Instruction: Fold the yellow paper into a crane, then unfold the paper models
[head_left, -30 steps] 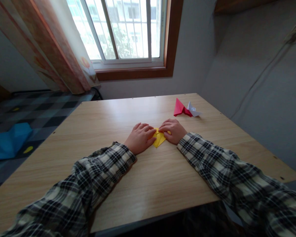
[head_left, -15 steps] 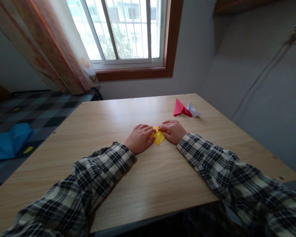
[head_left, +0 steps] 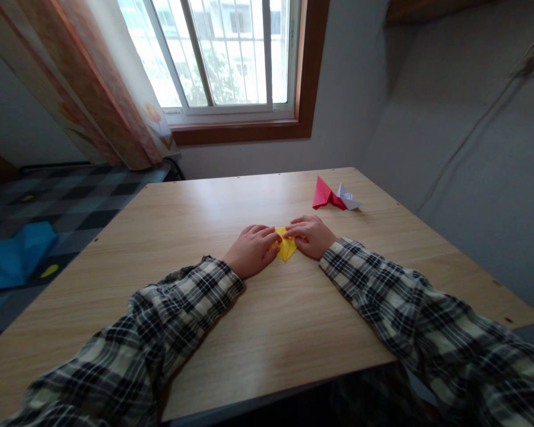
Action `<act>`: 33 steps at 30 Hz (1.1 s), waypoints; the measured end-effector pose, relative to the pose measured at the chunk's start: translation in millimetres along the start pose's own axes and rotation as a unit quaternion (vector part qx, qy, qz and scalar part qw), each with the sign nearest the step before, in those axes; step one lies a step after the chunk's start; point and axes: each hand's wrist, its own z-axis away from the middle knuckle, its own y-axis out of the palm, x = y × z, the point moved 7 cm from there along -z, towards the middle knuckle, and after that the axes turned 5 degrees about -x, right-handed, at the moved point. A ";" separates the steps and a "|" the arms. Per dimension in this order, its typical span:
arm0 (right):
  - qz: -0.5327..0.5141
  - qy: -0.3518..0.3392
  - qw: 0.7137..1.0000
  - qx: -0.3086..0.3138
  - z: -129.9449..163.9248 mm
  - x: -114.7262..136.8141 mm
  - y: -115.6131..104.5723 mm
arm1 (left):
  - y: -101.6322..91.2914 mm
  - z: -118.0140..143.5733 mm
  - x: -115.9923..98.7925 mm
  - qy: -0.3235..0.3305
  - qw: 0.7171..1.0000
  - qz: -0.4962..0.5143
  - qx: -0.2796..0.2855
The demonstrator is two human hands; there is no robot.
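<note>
No text, label, brand, number or sign can be read anywhere in the view. The folded papers are seen to be plain, and nothing is printed on the tabletop (head_left: 258,332), the wall or the curtain.

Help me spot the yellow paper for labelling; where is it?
In the head view, the yellow paper lies mid-table, pressed between the left hand and right hand, nearer than the red paper.
</note>
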 end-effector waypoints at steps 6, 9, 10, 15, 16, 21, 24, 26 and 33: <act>0.008 -0.019 1.000 -0.003 -1.3 1.8 -1.5 | 0.0 0.2 0.9 -0.003 1.000 0.002 -0.002; 0.016 -0.018 1.000 -0.004 -1.1 3.9 -2.9 | 0.3 0.7 1.5 -0.005 1.000 0.000 -0.003; 0.021 -0.014 1.000 -0.005 -0.9 4.4 -3.5 | 0.5 0.7 1.6 -0.005 1.000 -0.001 -0.001; 0.049 0.024 0.999 -0.006 -0.8 3.3 -7.4 | 0.7 0.5 0.9 -0.005 1.000 -0.006 0.002; 0.054 0.034 0.998 -0.003 -0.9 2.5 -8.2 | 0.9 0.5 0.8 -0.006 1.000 -0.007 0.003; 0.067 0.059 0.996 0.020 -2.4 1.4 -9.7 | 1.7 0.2 0.5 -0.001 1.000 -0.009 0.001; 0.065 0.063 0.996 0.020 -3.2 1.5 -10.3 | 1.7 0.0 0.3 0.002 1.000 -0.004 -0.001; 0.061 0.066 0.996 0.017 -3.3 0.8 -10.3 | 1.4 -0.3 -0.2 0.005 1.000 0.004 -0.002; 0.063 0.063 0.996 0.027 -2.4 0.3 -8.6 | 1.6 -0.7 0.9 -0.009 1.000 0.018 0.013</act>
